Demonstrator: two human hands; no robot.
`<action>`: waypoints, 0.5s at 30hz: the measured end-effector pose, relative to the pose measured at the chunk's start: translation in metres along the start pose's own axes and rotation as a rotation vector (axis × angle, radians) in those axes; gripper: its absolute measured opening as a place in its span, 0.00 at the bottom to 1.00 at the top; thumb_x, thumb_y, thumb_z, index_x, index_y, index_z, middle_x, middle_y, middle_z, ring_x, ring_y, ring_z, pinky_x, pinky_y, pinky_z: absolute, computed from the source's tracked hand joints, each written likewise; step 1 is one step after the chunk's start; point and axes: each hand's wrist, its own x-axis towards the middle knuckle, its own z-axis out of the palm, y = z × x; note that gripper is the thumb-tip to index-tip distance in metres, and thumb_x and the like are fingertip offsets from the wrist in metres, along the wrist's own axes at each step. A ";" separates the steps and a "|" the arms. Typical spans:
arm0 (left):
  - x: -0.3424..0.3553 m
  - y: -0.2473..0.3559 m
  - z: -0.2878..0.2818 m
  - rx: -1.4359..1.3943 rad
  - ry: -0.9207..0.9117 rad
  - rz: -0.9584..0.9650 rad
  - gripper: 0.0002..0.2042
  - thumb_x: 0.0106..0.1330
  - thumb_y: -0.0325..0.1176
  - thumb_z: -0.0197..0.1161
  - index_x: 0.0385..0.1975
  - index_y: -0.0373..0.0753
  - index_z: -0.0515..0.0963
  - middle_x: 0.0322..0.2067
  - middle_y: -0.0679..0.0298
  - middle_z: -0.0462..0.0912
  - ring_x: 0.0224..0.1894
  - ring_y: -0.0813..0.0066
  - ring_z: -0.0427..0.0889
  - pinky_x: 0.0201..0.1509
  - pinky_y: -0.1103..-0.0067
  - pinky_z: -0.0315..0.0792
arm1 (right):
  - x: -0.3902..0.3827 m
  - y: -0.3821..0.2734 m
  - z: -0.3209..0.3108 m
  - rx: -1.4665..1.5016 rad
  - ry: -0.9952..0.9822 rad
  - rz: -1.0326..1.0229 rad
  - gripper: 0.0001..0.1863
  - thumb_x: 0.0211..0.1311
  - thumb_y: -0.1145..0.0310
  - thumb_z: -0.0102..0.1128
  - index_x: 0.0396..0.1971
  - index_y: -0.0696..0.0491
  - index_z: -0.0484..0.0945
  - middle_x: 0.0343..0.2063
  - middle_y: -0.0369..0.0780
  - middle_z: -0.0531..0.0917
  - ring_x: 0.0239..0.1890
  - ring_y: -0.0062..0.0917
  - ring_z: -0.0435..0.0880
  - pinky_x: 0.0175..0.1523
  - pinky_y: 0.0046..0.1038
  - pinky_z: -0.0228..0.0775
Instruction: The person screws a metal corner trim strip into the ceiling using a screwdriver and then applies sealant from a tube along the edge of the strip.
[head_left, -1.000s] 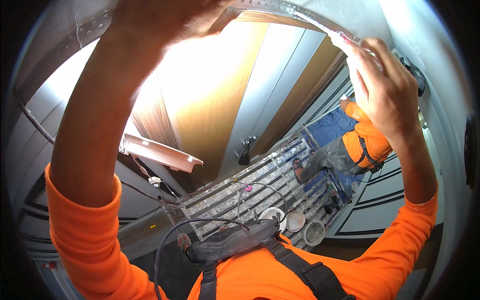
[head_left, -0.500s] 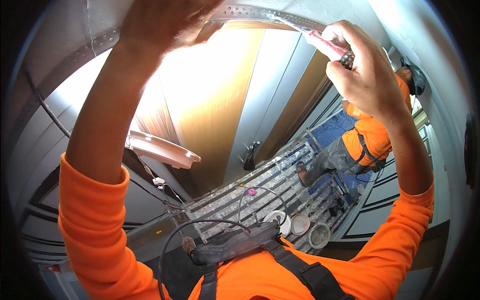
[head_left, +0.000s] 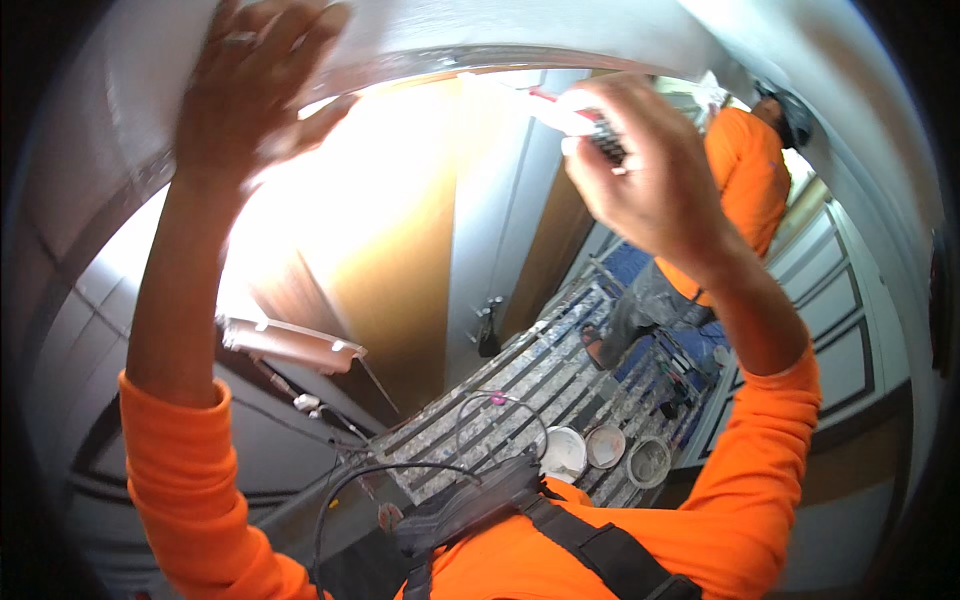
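Note:
Raised at the upper left, my left hand has its fingers apart and holds nothing; it lies against or just in front of the grey overhead surface, I cannot tell which. My right hand is closed round a slim tool with a red-and-white handle and a dark, textured end. The tool points up and left, and its tip is lost in glare and blur. Just above it runs the curved metal edge strip of the overhead surface, which showed rows of small holes earlier.
Another person in an orange top and dark cap works at the right. Below lies a slatted platform with splashes, carrying a white bucket and other tubs. A pale lamp housing with cables hangs at the left.
My left hand has moved left and down with its fingers spreading. My right hand has moved left and down with the tool. The whole view has shifted slightly.

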 end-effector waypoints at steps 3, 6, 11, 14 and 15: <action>0.000 -0.003 -0.003 0.040 -0.040 -0.022 0.34 0.46 0.49 0.68 0.53 0.44 0.64 0.51 0.64 0.69 0.55 0.67 0.66 0.65 0.63 0.51 | -0.009 -0.002 0.005 0.077 0.087 0.041 0.12 0.46 0.77 0.56 0.34 0.56 0.72 0.28 0.43 0.76 0.27 0.32 0.78 0.31 0.29 0.71; 0.005 0.002 -0.002 0.040 -0.049 -0.013 0.33 0.47 0.48 0.67 0.53 0.43 0.64 0.51 0.62 0.69 0.55 0.66 0.67 0.65 0.62 0.50 | -0.023 0.000 0.008 0.157 0.090 0.147 0.09 0.47 0.77 0.55 0.31 0.58 0.72 0.26 0.42 0.75 0.28 0.31 0.77 0.34 0.28 0.68; 0.007 0.004 0.005 0.020 -0.022 -0.003 0.33 0.45 0.45 0.69 0.52 0.43 0.65 0.50 0.63 0.70 0.54 0.66 0.67 0.65 0.63 0.51 | -0.057 0.013 0.014 0.405 0.289 0.383 0.10 0.47 0.77 0.58 0.33 0.57 0.72 0.27 0.43 0.75 0.21 0.25 0.78 0.24 0.24 0.70; 0.006 0.001 0.004 0.033 -0.024 -0.002 0.33 0.44 0.45 0.69 0.51 0.44 0.65 0.49 0.64 0.70 0.54 0.67 0.67 0.65 0.63 0.51 | -0.069 -0.001 0.006 1.096 0.417 0.936 0.08 0.51 0.76 0.58 0.32 0.56 0.73 0.27 0.41 0.75 0.23 0.20 0.77 0.24 0.19 0.70; 0.006 0.000 0.002 0.045 -0.033 0.001 0.33 0.44 0.45 0.69 0.51 0.44 0.65 0.49 0.64 0.70 0.54 0.67 0.67 0.65 0.63 0.51 | -0.075 0.000 0.007 1.181 0.426 0.978 0.07 0.54 0.75 0.57 0.34 0.57 0.72 0.32 0.41 0.76 0.25 0.21 0.79 0.24 0.17 0.69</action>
